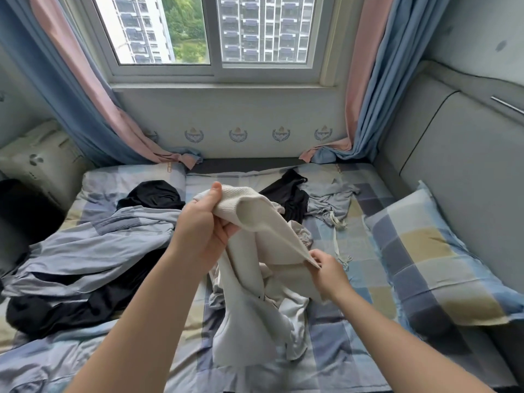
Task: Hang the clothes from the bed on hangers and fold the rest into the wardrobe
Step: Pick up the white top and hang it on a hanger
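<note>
A cream knit garment point(255, 279) hangs over the middle of the bed point(340, 336). My left hand point(201, 225) grips its ribbed upper edge, thumb on top. My right hand point(326, 268) pinches a lower corner of the same garment. Its lower part drapes onto the checked sheet. A grey-blue garment point(93, 245) lies bunched on the left with black clothing point(56, 310) under it. Another black piece point(153, 194) lies behind it. A black top point(289, 194) and a grey drawstring garment point(329, 202) lie at the far right of the bed.
A checked pillow point(431, 265) lies at the right against a grey padded headboard point(459, 171). A window point(212, 32) with pink and blue curtains point(374, 89) faces me. A cream cushion point(39, 157) sits at the far left.
</note>
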The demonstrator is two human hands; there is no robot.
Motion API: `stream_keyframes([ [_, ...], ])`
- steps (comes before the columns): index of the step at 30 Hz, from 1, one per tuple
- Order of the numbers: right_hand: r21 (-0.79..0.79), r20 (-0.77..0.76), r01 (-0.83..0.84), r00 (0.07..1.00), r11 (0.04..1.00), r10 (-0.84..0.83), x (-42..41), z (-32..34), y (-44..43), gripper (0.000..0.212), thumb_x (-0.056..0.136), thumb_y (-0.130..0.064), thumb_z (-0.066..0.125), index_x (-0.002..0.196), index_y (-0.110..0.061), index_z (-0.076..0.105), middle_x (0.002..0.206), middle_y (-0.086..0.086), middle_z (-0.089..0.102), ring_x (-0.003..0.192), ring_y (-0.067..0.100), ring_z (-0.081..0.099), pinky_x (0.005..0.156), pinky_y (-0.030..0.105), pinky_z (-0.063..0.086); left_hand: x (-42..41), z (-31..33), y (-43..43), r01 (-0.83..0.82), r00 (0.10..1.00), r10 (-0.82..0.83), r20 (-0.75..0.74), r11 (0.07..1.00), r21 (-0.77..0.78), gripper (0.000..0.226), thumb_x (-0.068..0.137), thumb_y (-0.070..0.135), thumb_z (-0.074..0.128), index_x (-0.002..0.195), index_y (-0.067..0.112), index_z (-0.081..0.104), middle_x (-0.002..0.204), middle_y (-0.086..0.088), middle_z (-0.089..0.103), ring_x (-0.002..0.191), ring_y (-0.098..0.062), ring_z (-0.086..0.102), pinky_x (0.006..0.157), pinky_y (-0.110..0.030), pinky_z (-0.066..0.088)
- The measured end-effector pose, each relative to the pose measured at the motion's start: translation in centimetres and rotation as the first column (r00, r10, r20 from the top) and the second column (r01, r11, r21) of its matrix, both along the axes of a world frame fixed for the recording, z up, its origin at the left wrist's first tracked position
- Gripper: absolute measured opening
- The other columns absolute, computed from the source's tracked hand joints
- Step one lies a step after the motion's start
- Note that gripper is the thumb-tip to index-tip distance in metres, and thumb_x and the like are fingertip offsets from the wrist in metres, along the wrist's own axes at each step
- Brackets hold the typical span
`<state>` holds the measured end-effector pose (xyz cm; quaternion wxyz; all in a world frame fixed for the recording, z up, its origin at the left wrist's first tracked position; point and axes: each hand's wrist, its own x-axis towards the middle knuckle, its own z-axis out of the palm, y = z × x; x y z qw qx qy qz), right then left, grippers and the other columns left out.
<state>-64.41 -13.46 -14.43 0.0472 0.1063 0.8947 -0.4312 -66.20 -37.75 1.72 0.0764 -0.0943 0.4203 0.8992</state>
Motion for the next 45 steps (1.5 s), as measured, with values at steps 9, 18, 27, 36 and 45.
stream_keyframes([
  [9,-0.31,-0.13,0.046,0.987,0.949,-0.09,-2.3,5.3,5.4,0.028,0.087,0.008,0.058,0.087,-0.016,0.072,0.081,-0.003,0.071,0.071,0.006,0.061,0.058,0.012,0.046,-1.4,-4.9,3.3,-0.022,0.979,0.05,0.2,0.99,-0.137,0.026,0.106,0.03,0.046,0.114,0.009,0.059,0.103,-0.012,0.073,0.087,-0.025,0.073,0.069,-0.039,0.061],
  [18,-0.286,-0.232,-0.311,0.94,0.906,0.249,-1.8,14.3,3.8,0.017,0.095,-0.017,0.065,0.084,-0.015,0.077,0.071,0.019,0.058,0.067,0.02,0.046,0.061,0.033,0.035,0.7,-6.4,8.4,0.129,0.779,-0.6,-0.181,0.437,-0.89,0.076,0.076,0.038,0.086,0.141,0.033,0.048,0.139,0.021,0.051,0.128,0.007,0.045,0.104,-0.014,0.038],
  [27,-0.217,-0.172,-0.425,0.903,0.879,0.394,-1.8,14.8,6.3,0.023,0.081,-0.028,0.083,0.09,-0.015,0.068,0.073,-0.003,0.059,0.063,0.009,0.049,0.057,0.022,0.038,-0.5,-5.8,9.1,-0.116,0.847,-0.405,-0.343,0.49,-0.864,0.015,0.09,0.014,0.06,0.082,0.002,0.056,0.07,0.004,0.049,0.064,-0.007,0.042,0.061,-0.027,0.033],
  [36,-0.152,0.16,-0.243,0.951,0.958,0.266,-0.4,2.2,9.4,0.026,0.079,-0.014,0.074,0.059,-0.026,0.064,0.057,-0.016,0.059,0.059,0.0,0.051,0.061,0.029,0.04,-1.5,-0.9,8.3,-0.172,0.89,-0.151,-0.429,0.762,-0.625,0.033,0.085,0.021,0.053,0.093,-0.011,0.055,0.082,-0.01,0.051,0.077,-0.019,0.042,0.07,-0.034,0.034],
  [45,-0.487,0.094,0.029,0.995,0.873,0.019,-0.5,6.0,9.7,0.014,0.097,-0.016,0.064,0.096,-0.005,0.072,0.095,0.013,0.075,0.078,0.017,0.071,0.074,0.032,0.058,-4.8,-4.9,6.3,-0.072,0.98,-0.103,-0.169,0.612,-0.787,0.024,0.101,0.029,0.058,0.086,0.01,0.063,0.072,-0.003,0.05,0.065,-0.017,0.044,0.057,-0.024,0.034],
])
